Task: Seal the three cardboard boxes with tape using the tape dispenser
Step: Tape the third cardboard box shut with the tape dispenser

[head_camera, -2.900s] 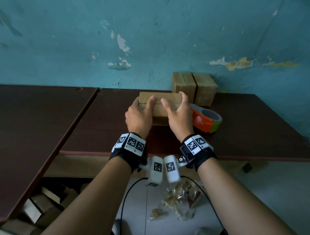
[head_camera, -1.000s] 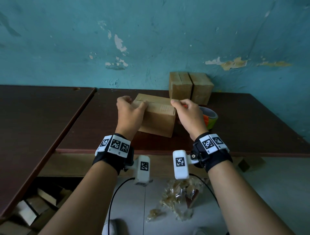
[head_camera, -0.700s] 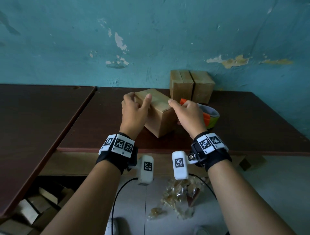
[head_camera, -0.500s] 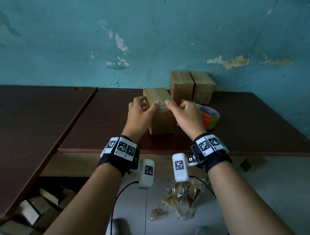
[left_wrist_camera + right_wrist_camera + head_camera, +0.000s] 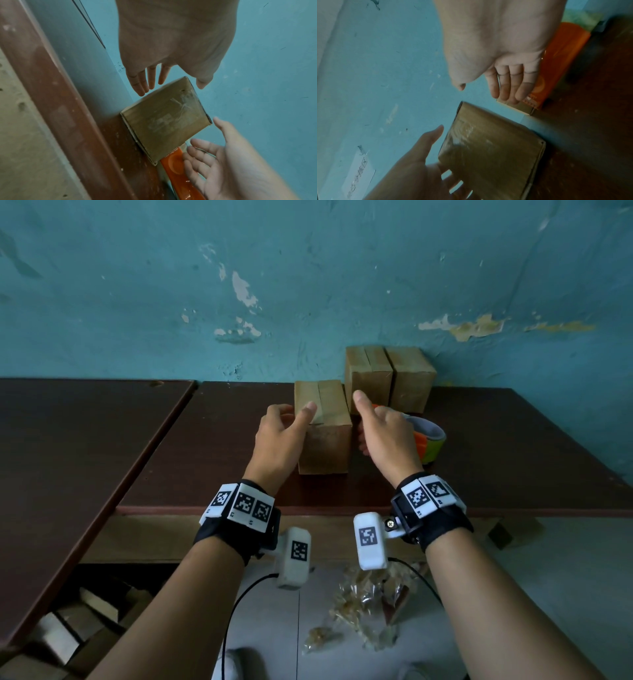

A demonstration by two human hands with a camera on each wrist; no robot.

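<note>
Box (image 5: 323, 433) stands free between both open hands

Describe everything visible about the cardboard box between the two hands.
The cardboard box is small, plain brown, and stands upright on the dark wooden table, flaps closed with a seam along its top. Glossy clear tape shows on one side. The left hand and right hand flank it, fingers relaxed, not gripping.
</note>
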